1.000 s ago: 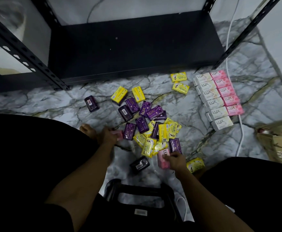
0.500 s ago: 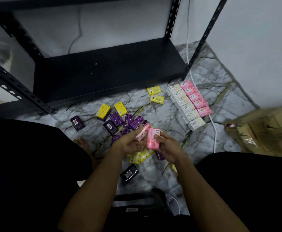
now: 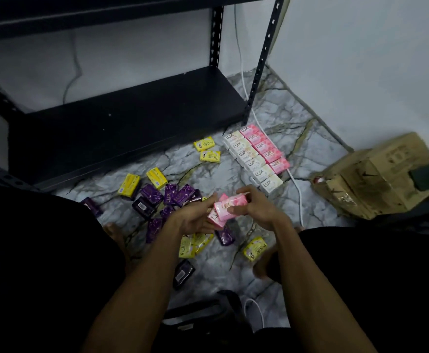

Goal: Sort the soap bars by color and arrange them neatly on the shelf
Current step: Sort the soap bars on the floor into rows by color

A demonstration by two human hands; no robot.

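Two pink soap bars [image 3: 227,208] are held together above the marble floor, gripped by my left hand [image 3: 191,219] from the left and my right hand [image 3: 256,208] from the right. Below and left of them lies a loose pile of purple soap bars [image 3: 172,196] and yellow soap bars [image 3: 155,178]. Two neat rows stand at the right: white soap bars [image 3: 253,161] and pink soap bars [image 3: 264,147]. The black metal shelf [image 3: 121,123] stands behind, its bottom board bare.
A crumpled cardboard box [image 3: 376,174] sits at the right by the wall. A white cable [image 3: 296,184] runs along the floor past the rows. Two more yellow bars [image 3: 207,150] lie near the shelf's front edge. My dark-clothed knees flank the pile.
Each hand picked a pink bar from the pile, lifted it, and brought both bars together. The hands have shifted right, toward the sorted rows. The view has tilted up.
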